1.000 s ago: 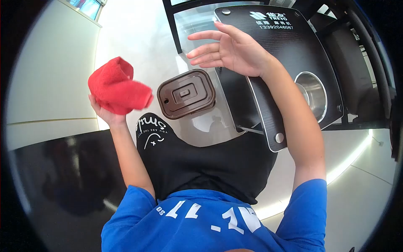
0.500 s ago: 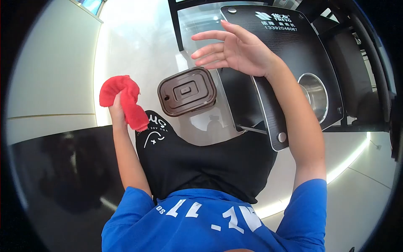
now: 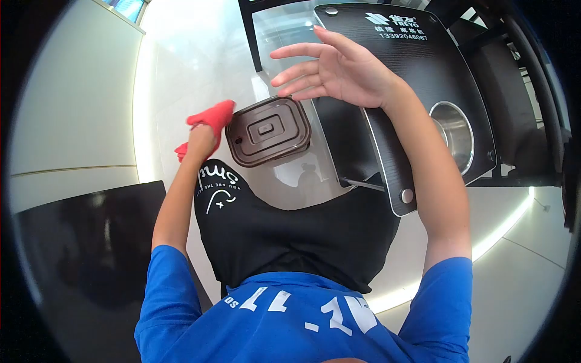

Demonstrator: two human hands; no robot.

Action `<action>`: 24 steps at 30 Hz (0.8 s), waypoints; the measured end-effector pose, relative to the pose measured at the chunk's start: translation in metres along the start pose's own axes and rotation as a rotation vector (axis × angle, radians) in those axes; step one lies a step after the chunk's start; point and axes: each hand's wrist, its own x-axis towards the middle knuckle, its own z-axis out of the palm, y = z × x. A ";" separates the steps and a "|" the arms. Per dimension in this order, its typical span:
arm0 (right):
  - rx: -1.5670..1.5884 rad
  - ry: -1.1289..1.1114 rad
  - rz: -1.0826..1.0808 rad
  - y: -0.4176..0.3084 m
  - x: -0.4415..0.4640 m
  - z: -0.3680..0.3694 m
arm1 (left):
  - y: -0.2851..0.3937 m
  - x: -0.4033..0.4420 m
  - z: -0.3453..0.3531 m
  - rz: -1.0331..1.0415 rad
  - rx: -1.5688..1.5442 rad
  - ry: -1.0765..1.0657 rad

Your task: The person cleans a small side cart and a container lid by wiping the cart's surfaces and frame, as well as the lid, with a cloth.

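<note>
My left hand (image 3: 203,139) is closed around a red cloth (image 3: 213,115), with part of it sticking out ahead of the fist and a bit below it. Just right of the cloth is a rectangular container with a dark brown lid (image 3: 281,142), which has raised rings and a small dark hole at its left. My right hand (image 3: 342,72) hovers past the container's far right corner, palm up and fingers spread, holding nothing. That forearm passes over a black board (image 3: 417,78) with white lettering and partly covers a round metal cup (image 3: 457,142).
Glossy pale floor (image 3: 187,66) stretches ahead. A white cabinet (image 3: 78,109) stands at the left, and a dark shiny panel (image 3: 91,254) lies below it. Black frame legs (image 3: 251,42) rise at the back, near the board. My knees in black trousers (image 3: 296,242) are in front.
My left hand has swung right with the red cloth, bringing it close to the container's left edge. My right hand has barely moved and stays spread.
</note>
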 end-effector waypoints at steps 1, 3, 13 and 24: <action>0.002 0.002 0.000 0.000 0.000 0.000 | 0.020 -0.001 -0.005 0.060 0.013 -0.006; 0.001 -0.012 0.004 0.000 0.000 0.000 | 0.031 0.004 0.006 0.035 0.016 -0.099; 0.015 -0.003 0.002 0.000 0.004 0.003 | 0.046 0.044 0.005 0.080 -0.001 -0.272; 0.050 -0.011 -0.007 -0.004 0.005 0.001 | 0.095 0.085 0.004 0.037 0.079 -0.377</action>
